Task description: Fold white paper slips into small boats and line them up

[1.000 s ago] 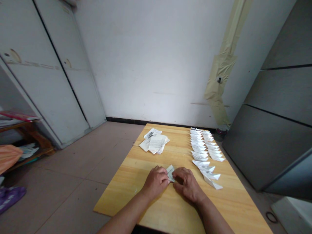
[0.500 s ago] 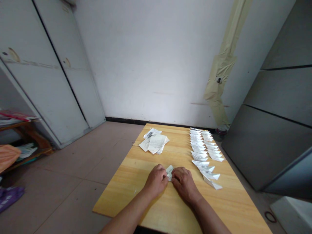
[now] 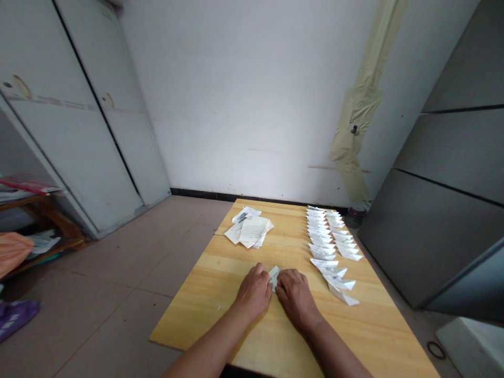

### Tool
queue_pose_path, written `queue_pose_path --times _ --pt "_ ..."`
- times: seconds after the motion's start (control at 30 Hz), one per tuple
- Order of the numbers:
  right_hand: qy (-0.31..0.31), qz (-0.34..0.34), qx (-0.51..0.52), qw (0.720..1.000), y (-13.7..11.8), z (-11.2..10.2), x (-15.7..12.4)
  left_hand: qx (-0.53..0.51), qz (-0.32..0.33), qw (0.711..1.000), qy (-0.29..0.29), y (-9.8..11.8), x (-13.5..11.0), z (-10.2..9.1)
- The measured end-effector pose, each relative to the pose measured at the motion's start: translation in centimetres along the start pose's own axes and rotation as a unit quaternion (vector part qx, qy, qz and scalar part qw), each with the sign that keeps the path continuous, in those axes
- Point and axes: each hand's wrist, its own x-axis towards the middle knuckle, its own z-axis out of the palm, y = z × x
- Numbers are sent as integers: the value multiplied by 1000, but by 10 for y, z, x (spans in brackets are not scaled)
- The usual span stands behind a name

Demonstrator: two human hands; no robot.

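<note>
A small folded piece of paper [image 3: 274,275] with faint print lies on the wooden table between my hands. My left hand [image 3: 255,289] has its fingers curled on the paper's left edge. From the other side, my right hand [image 3: 296,294] presses bent fingers on the right edge. My fingers hide part of the paper. Farther back on the left is a loose stack of printed paper sheets [image 3: 252,231]. Folded paper boats [image 3: 321,236] stand in two close rows along the table's right side, the nearest ones trailing toward me.
The wooden table [image 3: 212,278] stands near a white wall [image 3: 252,105]. A grey panelled partition [image 3: 433,220] is on the right, with a white box [image 3: 472,341] below. To the left are sliding cabinet doors [image 3: 98,131] and a low wooden shelf [image 3: 59,226].
Both hands have shifted very slightly at the folded paper, the right one a little to the left. The paper stack and the paper boats have not moved.
</note>
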Motion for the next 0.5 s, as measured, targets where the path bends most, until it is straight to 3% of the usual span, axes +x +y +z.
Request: queue_pose_path --times 0.5 --pt "23 6 -5 1000 1 9 2 16 -25 999 -38 9 2 -10"
